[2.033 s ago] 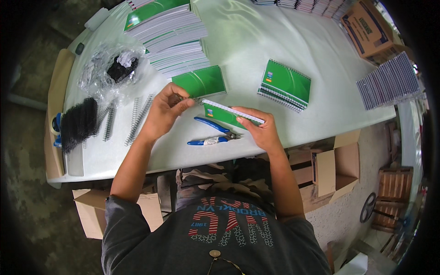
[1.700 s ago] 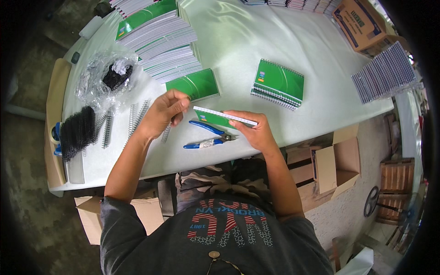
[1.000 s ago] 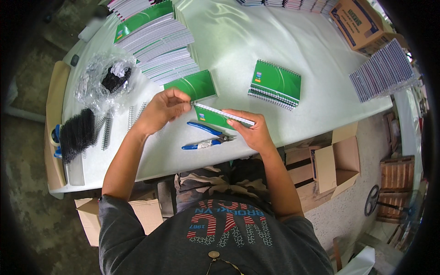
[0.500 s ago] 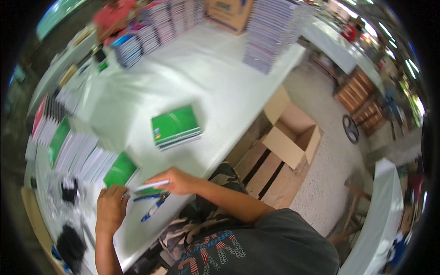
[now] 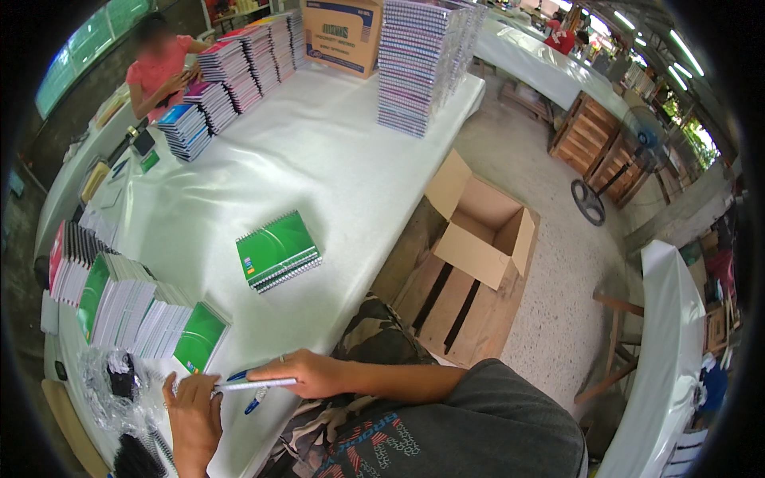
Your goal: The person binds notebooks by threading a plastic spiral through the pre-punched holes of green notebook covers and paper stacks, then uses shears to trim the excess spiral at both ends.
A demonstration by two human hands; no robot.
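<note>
Low in the view, a thin notebook is held nearly edge-on, its white edge facing up. My right hand grips its right end, fingers closed. At the opposite end, my left hand has its fingers bent around the corner, partly hiding it. Blue-handled pliers lie on the table just under the notebook, mostly covered by it. Beyond my hands sits a small stack of green spiral notebooks. Left of it stands a row of green-covered page blocks, the nearest green cover leaning by my left hand.
Clear plastic wrap and black wire coils lie at the left. Tall notebook stacks and a closed carton stand at the far end. An open carton rests on a pallet at right. A person sits far left.
The view has shifted, so the table things appear lower and further left. The held notebook has turned more level, and both hands stay at its ends.
</note>
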